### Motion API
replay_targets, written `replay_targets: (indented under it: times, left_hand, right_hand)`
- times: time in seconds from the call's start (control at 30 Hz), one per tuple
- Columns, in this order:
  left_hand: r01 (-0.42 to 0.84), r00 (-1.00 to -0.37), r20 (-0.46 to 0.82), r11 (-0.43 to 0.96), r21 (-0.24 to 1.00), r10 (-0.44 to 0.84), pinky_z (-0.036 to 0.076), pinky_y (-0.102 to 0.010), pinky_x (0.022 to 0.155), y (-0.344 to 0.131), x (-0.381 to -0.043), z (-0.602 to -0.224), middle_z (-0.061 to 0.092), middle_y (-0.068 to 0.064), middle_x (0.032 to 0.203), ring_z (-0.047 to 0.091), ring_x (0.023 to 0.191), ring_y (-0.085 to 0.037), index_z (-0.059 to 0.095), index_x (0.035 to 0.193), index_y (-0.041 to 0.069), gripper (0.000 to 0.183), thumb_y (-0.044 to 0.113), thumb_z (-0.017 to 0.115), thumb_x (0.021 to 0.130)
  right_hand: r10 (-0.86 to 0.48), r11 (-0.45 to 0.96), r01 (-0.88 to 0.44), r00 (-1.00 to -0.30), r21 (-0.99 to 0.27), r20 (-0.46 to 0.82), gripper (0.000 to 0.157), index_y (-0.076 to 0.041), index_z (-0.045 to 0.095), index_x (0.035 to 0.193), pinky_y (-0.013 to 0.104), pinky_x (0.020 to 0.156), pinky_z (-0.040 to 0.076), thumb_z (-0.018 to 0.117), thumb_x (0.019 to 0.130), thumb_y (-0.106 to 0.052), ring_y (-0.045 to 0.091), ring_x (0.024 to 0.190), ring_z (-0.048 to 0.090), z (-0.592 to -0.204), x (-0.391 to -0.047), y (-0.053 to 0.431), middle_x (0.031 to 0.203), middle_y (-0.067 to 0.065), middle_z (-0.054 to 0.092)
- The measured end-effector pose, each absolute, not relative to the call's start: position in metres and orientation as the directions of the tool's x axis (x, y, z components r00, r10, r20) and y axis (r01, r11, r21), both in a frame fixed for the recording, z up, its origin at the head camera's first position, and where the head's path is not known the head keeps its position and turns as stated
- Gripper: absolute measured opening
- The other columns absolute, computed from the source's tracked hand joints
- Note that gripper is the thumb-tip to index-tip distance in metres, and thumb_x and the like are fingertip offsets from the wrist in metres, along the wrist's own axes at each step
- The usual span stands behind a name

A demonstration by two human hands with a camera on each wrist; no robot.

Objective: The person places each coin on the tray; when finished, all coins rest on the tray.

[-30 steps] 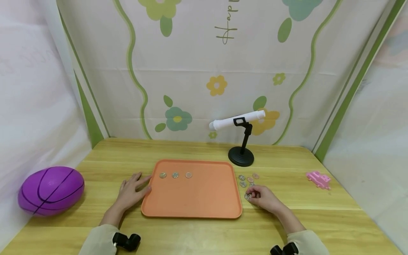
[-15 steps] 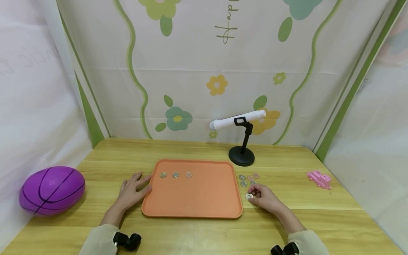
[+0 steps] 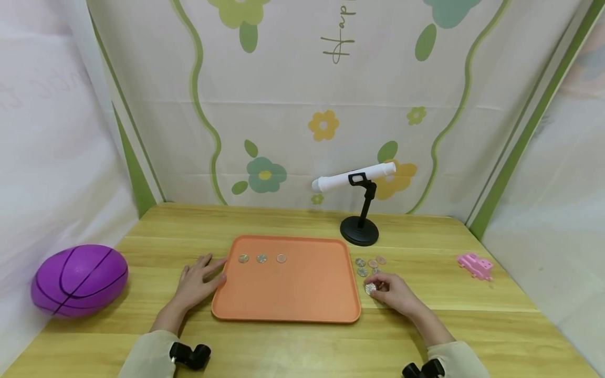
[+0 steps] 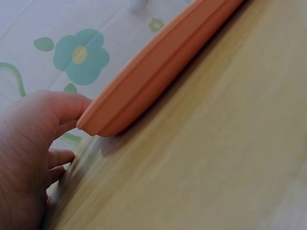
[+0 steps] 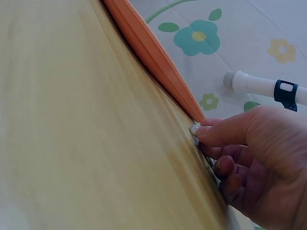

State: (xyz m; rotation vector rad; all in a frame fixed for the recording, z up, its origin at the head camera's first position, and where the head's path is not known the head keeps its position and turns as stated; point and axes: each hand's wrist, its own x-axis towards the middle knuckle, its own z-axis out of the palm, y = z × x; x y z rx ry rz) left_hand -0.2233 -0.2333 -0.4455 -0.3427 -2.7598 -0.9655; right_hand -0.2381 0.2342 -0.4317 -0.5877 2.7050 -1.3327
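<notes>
Nearest me, my beige sleeves [image 3: 148, 357] reach over the wooden table [image 3: 302, 352]. My right hand [image 3: 396, 295] pinches a silver-coloured coin [image 3: 371, 289] between thumb and fingertips, just beside the right edge of the orange tray [image 3: 288, 294]; whether the coin clears the tabletop, I can't quite tell. My left hand [image 3: 195, 283] is loosely spread, thumb and forefinger touching the tray's left edge. Far to my left sits a purple ball [image 3: 80, 281] with black lines. Loose coins [image 3: 362, 272] cluster beyond the pinched one; three coins [image 3: 262, 258] lie in a row on the tray's far left part. Well to the right lies a pink toy [image 3: 475, 266]. Past the tray, a white microphone [image 3: 331, 182] tilts in its black stand [image 3: 359, 231], before a flower-patterned curtain [image 3: 274, 79].
</notes>
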Motion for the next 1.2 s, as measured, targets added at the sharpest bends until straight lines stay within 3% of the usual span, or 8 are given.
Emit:
replay_targets:
  times: [0.23, 0.4, 0.57, 0.67, 0.9, 1.2]
  left_hand:
    - [0.282, -0.954, 0.258, 0.755, 0.592, 0.154, 0.001, -0.061, 0.09, -0.234, -0.223, -0.446, 0.027, -0.03, 0.13, 0.015, 0.121, -0.046, 0.05, 0.123, 0.007, 0.048, 0.033, 0.056, 0.083]
    - [0.29, -0.951, 0.267, 0.753, 0.59, 0.157, 0.002, -0.061, 0.09, -0.233, -0.223, -0.446, 0.027, -0.03, 0.13, 0.016, 0.12, -0.046, 0.05, 0.123, 0.007, 0.048, 0.032, 0.057, 0.082]
    - [0.293, -0.949, 0.271, 0.759, 0.582, 0.158, 0.002, -0.061, 0.09, -0.233, -0.223, -0.446, 0.028, -0.03, 0.13, 0.016, 0.12, -0.047, 0.051, 0.122, 0.007, 0.048, 0.032, 0.057, 0.082]
    - [0.292, -0.95, 0.27, 0.759, 0.582, 0.158, 0.003, -0.061, 0.09, -0.233, -0.223, -0.446, 0.027, -0.03, 0.13, 0.016, 0.12, -0.047, 0.051, 0.122, 0.007, 0.048, 0.032, 0.057, 0.082]
    - [0.299, -0.947, 0.281, 0.756, 0.582, 0.158, 0.003, -0.062, 0.089, -0.233, -0.223, -0.444, 0.028, -0.031, 0.129, 0.016, 0.12, -0.046, 0.051, 0.122, 0.006, 0.048, 0.032, 0.057, 0.082]
    - [0.293, -0.949, 0.274, 0.763, 0.576, 0.158, 0.003, -0.062, 0.089, -0.233, -0.222, -0.444, 0.028, -0.031, 0.129, 0.016, 0.12, -0.046, 0.051, 0.122, 0.007, 0.048, 0.032, 0.057, 0.082]
  right_hand:
    - [-0.331, 0.463, -0.202, -0.943, -0.863, 0.043, 0.026, 0.008, 0.059, 0.103, 0.019, 0.051, 0.039, 0.061, 0.079, -0.002, 0.011, 0.065, 0.044, -0.423, -0.242, 0.231, 0.085, 0.013, 0.056]
    - [-0.316, 0.369, -0.16, -0.948, -0.916, 0.038, 0.031, 0.009, 0.056, 0.109, 0.023, 0.056, 0.043, 0.058, 0.081, -0.003, 0.017, 0.079, 0.05, -0.409, -0.249, 0.224, 0.102, 0.022, 0.052]
    - [-0.317, 0.352, -0.137, -0.948, -0.926, 0.019, 0.037, 0.005, 0.053, 0.115, 0.038, 0.066, 0.046, 0.058, 0.083, -0.013, 0.029, 0.088, 0.054, -0.395, -0.259, 0.209, 0.104, 0.015, 0.057]
    - [-0.302, 0.33, -0.118, -0.953, -0.936, 0.014, 0.038, 0.004, 0.054, 0.115, 0.04, 0.067, 0.045, 0.059, 0.082, -0.015, 0.031, 0.09, 0.053, -0.386, -0.266, 0.196, 0.101, 0.011, 0.06]
    - [-0.255, 0.231, -0.068, -0.967, -0.971, 0.007, 0.032, 0.001, 0.058, 0.112, 0.025, 0.053, 0.035, 0.059, 0.082, -0.011, 0.013, 0.061, 0.045, -0.371, -0.28, 0.162, 0.093, 0.008, 0.062]
    - [-0.169, 0.116, 0.038, -0.984, -0.993, -0.057, 0.029, -0.001, 0.059, 0.111, 0.025, 0.051, 0.033, 0.058, 0.082, -0.007, 0.013, 0.057, 0.043, -0.375, -0.288, 0.117, 0.089, 0.008, 0.063]
